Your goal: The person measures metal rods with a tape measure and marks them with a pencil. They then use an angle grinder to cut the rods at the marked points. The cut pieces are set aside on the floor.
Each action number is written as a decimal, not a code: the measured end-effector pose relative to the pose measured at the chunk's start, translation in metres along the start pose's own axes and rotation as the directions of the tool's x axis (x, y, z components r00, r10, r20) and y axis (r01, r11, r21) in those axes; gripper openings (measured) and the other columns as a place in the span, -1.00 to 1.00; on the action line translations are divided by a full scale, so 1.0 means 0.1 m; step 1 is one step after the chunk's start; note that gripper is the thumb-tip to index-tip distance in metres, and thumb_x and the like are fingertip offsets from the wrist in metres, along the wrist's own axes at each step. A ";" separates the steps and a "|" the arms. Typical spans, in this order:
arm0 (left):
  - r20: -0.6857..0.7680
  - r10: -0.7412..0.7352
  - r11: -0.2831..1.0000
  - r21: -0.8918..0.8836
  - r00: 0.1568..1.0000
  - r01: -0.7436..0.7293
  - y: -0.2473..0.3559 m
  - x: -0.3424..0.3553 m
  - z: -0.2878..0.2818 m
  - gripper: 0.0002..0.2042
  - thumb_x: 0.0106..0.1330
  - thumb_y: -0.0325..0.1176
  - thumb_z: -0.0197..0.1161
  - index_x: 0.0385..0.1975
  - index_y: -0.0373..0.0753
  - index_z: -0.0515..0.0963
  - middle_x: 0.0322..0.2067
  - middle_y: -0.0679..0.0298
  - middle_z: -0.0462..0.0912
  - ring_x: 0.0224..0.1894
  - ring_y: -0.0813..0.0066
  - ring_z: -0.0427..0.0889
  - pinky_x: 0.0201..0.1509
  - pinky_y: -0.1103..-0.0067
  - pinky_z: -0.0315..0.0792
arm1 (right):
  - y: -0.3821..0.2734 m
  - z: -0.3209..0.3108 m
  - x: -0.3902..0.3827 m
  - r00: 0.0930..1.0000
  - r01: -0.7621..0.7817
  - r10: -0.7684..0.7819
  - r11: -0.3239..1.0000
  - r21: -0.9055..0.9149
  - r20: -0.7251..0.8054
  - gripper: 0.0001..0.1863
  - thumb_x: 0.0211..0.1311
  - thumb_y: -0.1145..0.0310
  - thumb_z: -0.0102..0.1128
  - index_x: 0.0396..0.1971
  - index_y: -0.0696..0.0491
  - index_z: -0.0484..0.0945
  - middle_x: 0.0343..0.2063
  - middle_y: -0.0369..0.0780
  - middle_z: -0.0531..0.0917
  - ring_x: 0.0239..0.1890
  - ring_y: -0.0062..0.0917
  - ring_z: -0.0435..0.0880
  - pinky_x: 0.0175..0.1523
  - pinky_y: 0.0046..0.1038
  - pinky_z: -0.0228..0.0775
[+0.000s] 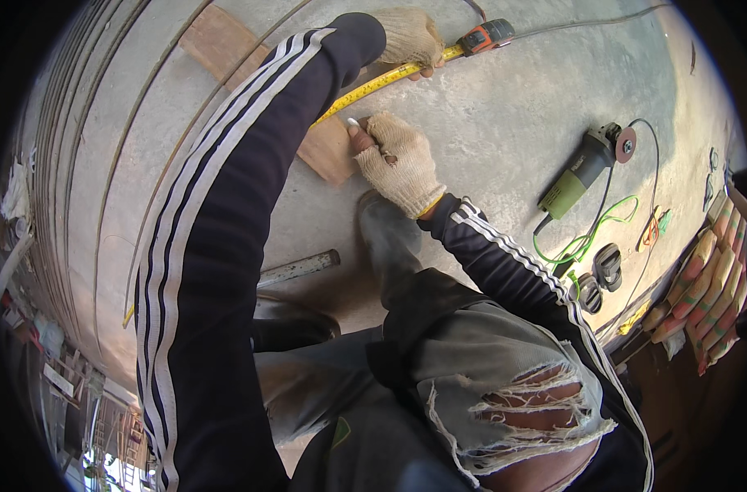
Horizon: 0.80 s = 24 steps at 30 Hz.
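My left hand, in a knitted cream glove, is closed on the yellow blade of a tape measure, close to its red and black case. The extended blade runs down and left, passing behind my left sleeve. My right hand, gloved too, is closed, with its bare thumb pinching a small white piece that looks like chalk. Just left of that hand lies a wooden board on the floor, its middle hidden by my left arm.
Several long thin rods curve along the left. To the right lie an angle grinder, a green cord and black sandals. Stacked sacks stand at the far right. A worn metal bar lies near my feet.
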State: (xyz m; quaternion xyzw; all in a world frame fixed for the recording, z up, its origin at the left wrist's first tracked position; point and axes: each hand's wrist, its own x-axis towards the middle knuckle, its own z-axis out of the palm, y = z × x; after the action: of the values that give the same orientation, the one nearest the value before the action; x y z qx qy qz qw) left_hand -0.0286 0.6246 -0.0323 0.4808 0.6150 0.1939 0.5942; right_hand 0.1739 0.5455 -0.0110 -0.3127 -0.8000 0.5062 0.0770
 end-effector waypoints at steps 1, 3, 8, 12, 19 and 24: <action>-0.007 0.024 1.000 0.013 1.000 -0.024 -0.01 0.00 -0.01 -0.78 0.05 -0.29 0.45 -0.35 -0.24 0.82 -0.38 0.16 0.84 -0.33 0.38 0.79 -0.15 0.47 0.59 | -0.01 0.00 0.02 0.999 0.025 -0.025 1.000 0.009 -0.021 -0.75 0.47 0.22 0.27 -0.29 0.12 0.69 -0.46 -0.03 0.63 -0.41 -0.07 0.66 -0.27 -0.18 0.46; -0.015 0.066 0.997 0.034 0.998 -0.066 -0.02 -0.02 0.00 -0.78 0.06 -0.29 0.44 -0.35 -0.24 0.82 -0.37 0.17 0.84 -0.33 0.39 0.80 -0.15 0.47 0.59 | -0.05 0.01 0.02 1.000 -0.004 0.005 1.000 0.023 -0.015 -0.78 0.42 0.26 0.27 -0.36 0.10 0.65 -0.43 -0.04 0.63 -0.35 -0.04 0.66 -0.25 -0.12 0.47; -0.030 0.019 1.000 -0.024 0.999 -0.020 0.00 -0.03 0.02 -0.79 0.07 -0.31 0.43 -0.35 -0.27 0.82 -0.38 0.18 0.85 -0.33 0.41 0.80 -0.15 0.48 0.60 | -0.12 0.03 0.11 1.000 0.001 -0.001 1.000 -0.002 -0.016 -0.77 0.43 0.27 0.27 -0.38 0.10 0.63 -0.44 -0.04 0.62 -0.38 -0.05 0.66 -0.28 -0.13 0.46; -0.028 -0.065 0.993 -0.102 0.997 0.062 -0.01 -0.02 0.03 -0.81 0.08 -0.34 0.43 -0.36 -0.28 0.81 -0.39 0.17 0.84 -0.36 0.39 0.80 -0.19 0.47 0.61 | -0.11 0.07 0.14 0.999 -0.023 0.023 1.000 -0.001 -0.024 -0.75 0.43 0.25 0.27 -0.40 0.10 0.62 -0.48 -0.05 0.59 -0.43 -0.06 0.64 -0.33 -0.14 0.43; -0.025 -0.053 0.993 -0.111 0.998 0.050 0.10 -0.02 0.06 -0.82 0.09 -0.35 0.43 -0.36 -0.29 0.81 -0.41 0.15 0.83 -0.36 0.38 0.79 -0.22 0.45 0.60 | -0.02 0.08 0.16 0.998 -0.058 0.060 0.997 0.052 -0.032 -0.76 0.39 0.25 0.25 -0.42 0.09 0.59 -0.47 -0.01 0.60 -0.41 0.00 0.64 -0.32 -0.08 0.43; -0.029 -0.066 0.995 -0.078 0.997 0.063 0.14 -0.08 -0.02 -0.82 0.10 -0.36 0.42 -0.35 -0.28 0.81 -0.39 0.13 0.83 -0.34 0.36 0.79 -0.20 0.45 0.60 | 0.04 -0.04 0.07 0.975 -0.190 0.194 0.981 -0.046 0.104 -0.74 0.47 0.23 0.23 -0.32 0.13 0.64 -0.44 0.01 0.62 -0.38 -0.08 0.64 -0.24 -0.18 0.44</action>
State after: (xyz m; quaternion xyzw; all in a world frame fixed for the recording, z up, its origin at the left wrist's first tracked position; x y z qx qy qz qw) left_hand -0.0269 0.6250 -0.0159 0.4343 0.6315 0.2056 0.6085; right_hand 0.1722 0.5539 -0.0141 -0.3621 -0.7780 0.5129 -0.0216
